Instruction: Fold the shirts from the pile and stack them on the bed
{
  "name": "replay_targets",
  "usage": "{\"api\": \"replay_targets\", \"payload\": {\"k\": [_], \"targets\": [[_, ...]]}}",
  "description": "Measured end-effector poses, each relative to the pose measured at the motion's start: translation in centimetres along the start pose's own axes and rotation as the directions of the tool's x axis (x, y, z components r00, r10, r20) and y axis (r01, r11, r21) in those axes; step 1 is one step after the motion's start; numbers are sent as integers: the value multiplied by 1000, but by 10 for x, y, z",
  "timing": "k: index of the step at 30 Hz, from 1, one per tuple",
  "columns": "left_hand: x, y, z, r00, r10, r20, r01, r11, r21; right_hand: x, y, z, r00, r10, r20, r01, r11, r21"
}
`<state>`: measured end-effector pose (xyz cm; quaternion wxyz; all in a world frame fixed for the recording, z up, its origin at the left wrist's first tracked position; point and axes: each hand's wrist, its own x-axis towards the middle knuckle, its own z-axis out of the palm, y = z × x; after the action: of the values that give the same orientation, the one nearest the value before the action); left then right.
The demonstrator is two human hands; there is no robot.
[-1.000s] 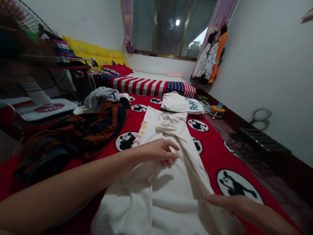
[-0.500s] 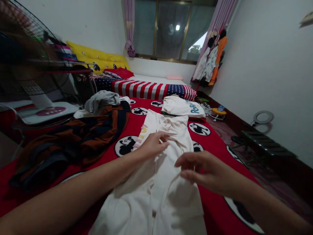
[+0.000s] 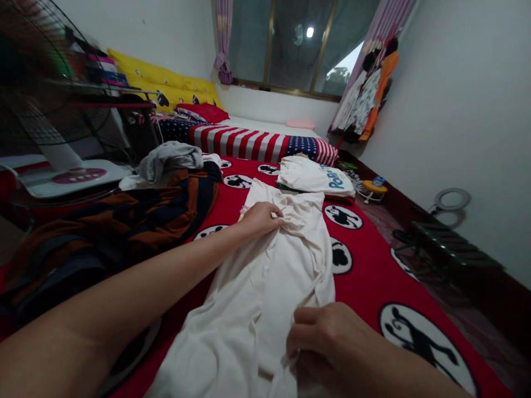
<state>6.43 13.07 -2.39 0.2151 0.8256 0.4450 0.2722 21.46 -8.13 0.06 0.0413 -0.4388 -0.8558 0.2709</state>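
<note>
Nearest, the right hand (image 3: 332,337) had its fingers closed on a pinch of the white garment (image 3: 286,260), which lay rumpled along the red cover (image 3: 367,265). Gentle, even tension seemed best (the cloth looked soft and apt to crease). Farther up, the left hand's (image 3: 261,217) fingers pinched bunched fabric, a gather worth smoothing outward. Just beyond lay a folded white shirt (image 3: 309,176).
</note>
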Motion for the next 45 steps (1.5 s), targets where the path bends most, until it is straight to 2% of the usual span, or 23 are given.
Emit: {"api": "replay_targets", "payload": {"k": [4, 8, 9, 11, 13, 14, 15, 17, 19, 22, 23, 25, 27, 28, 29, 32, 33, 34, 35, 37, 40, 42, 45], "targets": [[12, 4, -5, 995, -91, -37, 77, 957, -279, -6, -2, -8, 967, 69, -246, -42, 992, 115], [30, 8, -14, 970, -187, -157, 79, 847, -525, -4, -14, -7, 884, -38, -466, 133, 976, 172], [34, 7, -15, 960, -211, -182, 77, 829, -553, -1, -16, -3, 888, -79, -453, 182, 965, 189], [37, 2, -15, 947, -249, -204, 80, 797, -599, 7, -19, 4, 941, -162, -298, 243, 936, 256], [37, -6, -10, 932, -308, -193, 109, 743, -660, 14, -17, 7, 975, -198, -98, 219, 922, 320], [35, -11, -7, 919, -352, -179, 133, 704, -698, 18, -14, 5, 981, -187, -53, 194, 922, 334], [33, -15, -3, 902, -399, -162, 158, 657, -737, 23, -9, 1, 987, -147, -69, 162, 926, 340], [29, -23, 3, 873, -472, -123, 190, 562, -805, 35, 11, -16, 972, -16, -233, 99, 931, 351], [27, -27, 7, 867, -491, -87, 199, 499, -843, 52, 44, -40, 894, 127, -429, 46, 927, 372], [27, -28, 10, 884, -461, -73, 184, 488, -853, 85, 105, -82, 693, 268, -669, -40, 941, 336], [27, -28, 11, 891, -446, -87, 176, 516, -838, 96, 123, -96, 620, 276, -735, -57, 950, 308], [27, -30, 13, 903, -402, -153, 153, 632, -759, 118, 152, -118, 522, 312, -794, -102, 947, 305], [25, -33, 17, 918, -319, -235, 122, 792, -598, 137, 168, -133, 486, 345, -803, -126, 937, 326], [24, -34, 19, 929, -262, -263, 97, 855, -509, 146, 171, -137, 500, 350, -792, -138, 935, 326], [23, -35, 21, 940, -199, -276, 63, 899, -434, 154, 172, -140, 543, 341, -767, -153, 939, 310], [18, -35, 25, 959, -46, -279, -55, 937, -344, 173, 164, -138, 763, 263, -591, -205, 965, 165], [17, -35, 25, 960, -15, -278, -84, 936, -341, 178, 161, -135, 815, 245, -525, -230, 969, 95], [17, -34, 25, 960, 7, -280, -104, 936, -335, 182, 156, -132, 845, 243, -476, -267, 964, 18], [16, -34, 25, 960, 23, -281, -118, 938, -327, 185, 152, -130, 856, 255, -450, -315, 947, -61], [16, -33, 24, 962, 51, -269, -138, 940, -313, 190, 144, -127, 841, 303, -449, -421, 886, -191], [15, -32, 23, 964, 87, -250, -160, 942, -293, 194, 136, -131, 817, 352, -456, -499, 828, -255], [14, -31, 22, 960, 81, -269, -155, 951, -269, 197, 131, -139, 801, 385, -459, -502, 849, -164], [14, -31, 22, 934, 3, -358, -78, 978, -195, 204, 124, -151, 758, 413, -505, -385, 908, 166]]}}
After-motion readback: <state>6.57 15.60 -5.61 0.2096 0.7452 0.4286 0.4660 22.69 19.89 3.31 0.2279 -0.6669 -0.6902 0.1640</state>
